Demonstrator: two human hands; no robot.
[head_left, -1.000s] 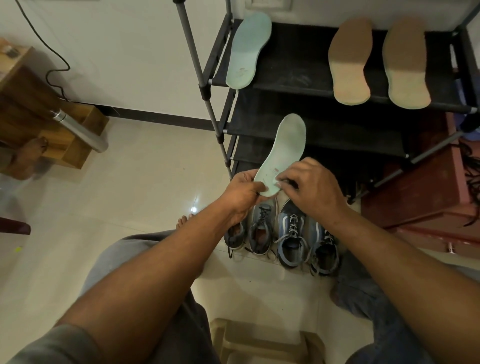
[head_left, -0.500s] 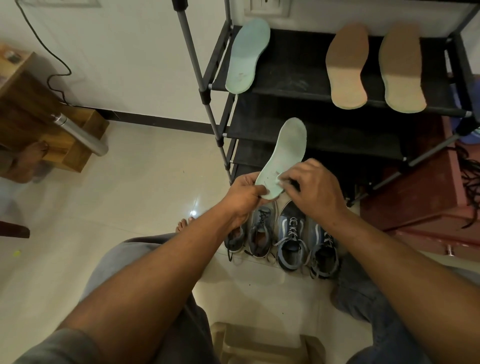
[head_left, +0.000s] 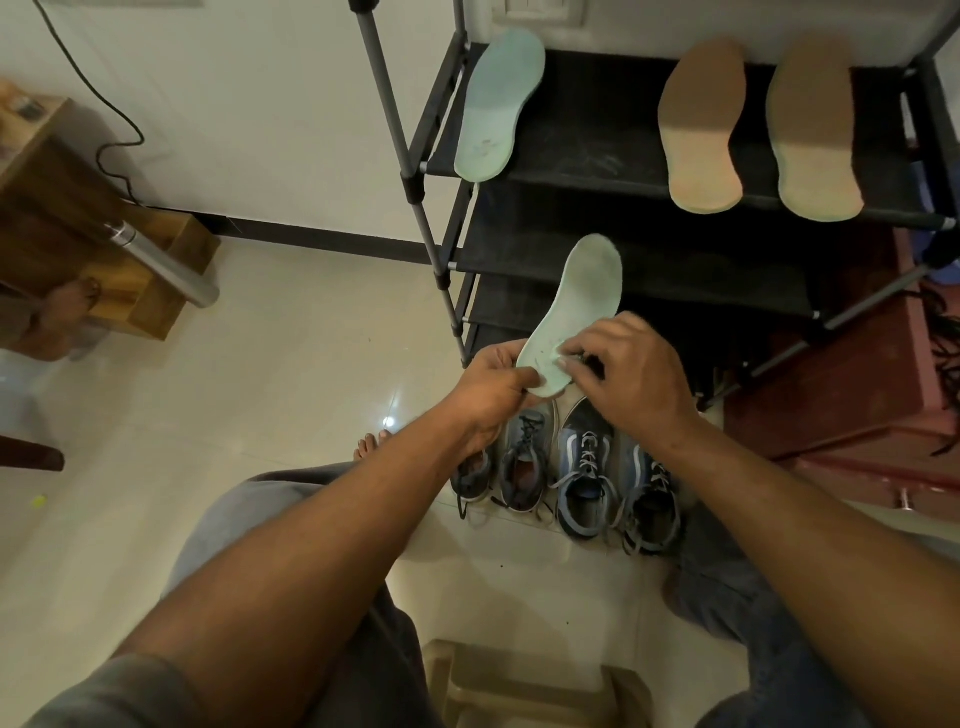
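Four shoes (head_left: 584, 467) line the floor beneath the insole (head_left: 587, 291), before the rack (head_left: 675, 283).

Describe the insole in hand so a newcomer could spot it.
Find the black shoe rack. In front of its lower shelves, above the sneakers, the left hand and right hand pinch a pale green insole. Its twin lies on the top shelf; only this one is held.

The top shelf (head_left: 597, 135) carries a pale green insole (head_left: 498, 104) and two tan insoles (head_left: 701, 130); four shoes (head_left: 584, 478) stand on the floor (head_left: 285, 389).
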